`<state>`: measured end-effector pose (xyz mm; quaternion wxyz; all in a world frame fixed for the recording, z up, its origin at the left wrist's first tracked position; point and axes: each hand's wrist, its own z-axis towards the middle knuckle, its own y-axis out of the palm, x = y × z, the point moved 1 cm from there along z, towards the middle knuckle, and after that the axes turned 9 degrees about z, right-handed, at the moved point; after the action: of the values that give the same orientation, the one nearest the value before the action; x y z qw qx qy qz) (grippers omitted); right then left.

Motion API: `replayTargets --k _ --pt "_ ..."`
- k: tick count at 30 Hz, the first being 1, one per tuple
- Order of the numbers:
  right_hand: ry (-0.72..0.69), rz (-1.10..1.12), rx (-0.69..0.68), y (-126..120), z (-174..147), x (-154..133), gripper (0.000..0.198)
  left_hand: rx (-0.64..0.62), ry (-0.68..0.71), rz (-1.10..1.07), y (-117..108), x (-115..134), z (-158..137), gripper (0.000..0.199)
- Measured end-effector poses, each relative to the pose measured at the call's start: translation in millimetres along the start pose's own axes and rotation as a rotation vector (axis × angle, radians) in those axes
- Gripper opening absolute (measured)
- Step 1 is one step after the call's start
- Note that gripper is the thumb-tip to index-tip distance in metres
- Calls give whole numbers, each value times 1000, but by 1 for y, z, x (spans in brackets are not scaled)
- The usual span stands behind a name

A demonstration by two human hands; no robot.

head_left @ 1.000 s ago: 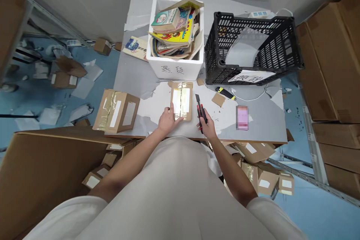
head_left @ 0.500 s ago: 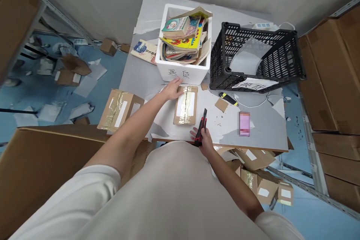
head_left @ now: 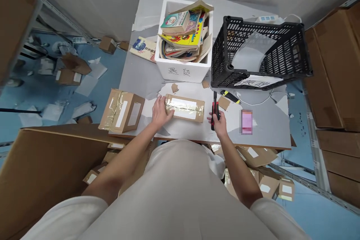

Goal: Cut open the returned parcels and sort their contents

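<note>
A small taped cardboard box (head_left: 185,108) lies lengthwise across the table in front of me, its taped seam facing up. My left hand (head_left: 161,111) grips its left end, thumb along the near side and fingers at the far corner. To the right of the box, my right hand (head_left: 219,122) is closed around a black and red utility knife (head_left: 215,114), blade pointing away from me. The knife is apart from the box. A yellow and black cutter (head_left: 230,96) and a cardboard scrap (head_left: 224,103) lie just beyond this hand.
A white foam box (head_left: 184,71) full of books stands at the back, beside a black plastic crate (head_left: 219,60). Another taped carton (head_left: 120,110) sits at the table's left edge. A pixelated pink item (head_left: 246,122) lies right. Large cartons (head_left: 334,63) are stacked at the far right.
The box has turned from pointing away from me to lying sideways. My left hand has moved nearer to me and left, onto its end. My right hand has shifted right and forward with the knife.
</note>
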<state>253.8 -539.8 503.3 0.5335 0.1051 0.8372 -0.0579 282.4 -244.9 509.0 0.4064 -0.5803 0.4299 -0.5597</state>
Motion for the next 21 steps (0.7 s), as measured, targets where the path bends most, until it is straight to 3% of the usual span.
replayTargets --k 3,5,9,14,21 --pt "20 -274 -60 -19 -16 -2 62 -73 395 87 2 13 19 82" --pt "26 -372 -140 -25 -28 -3 66 -157 538 151 3 21 30 95" --pt "47 -426 -207 -25 -38 -3 62 -164 538 210 8 29 38 116" --pt "88 -372 -211 -23 -30 -4 63 -114 509 198 11 31 37 113" --pt "165 -393 -373 -44 -11 -15 63 -85 477 172 13 31 36 105"
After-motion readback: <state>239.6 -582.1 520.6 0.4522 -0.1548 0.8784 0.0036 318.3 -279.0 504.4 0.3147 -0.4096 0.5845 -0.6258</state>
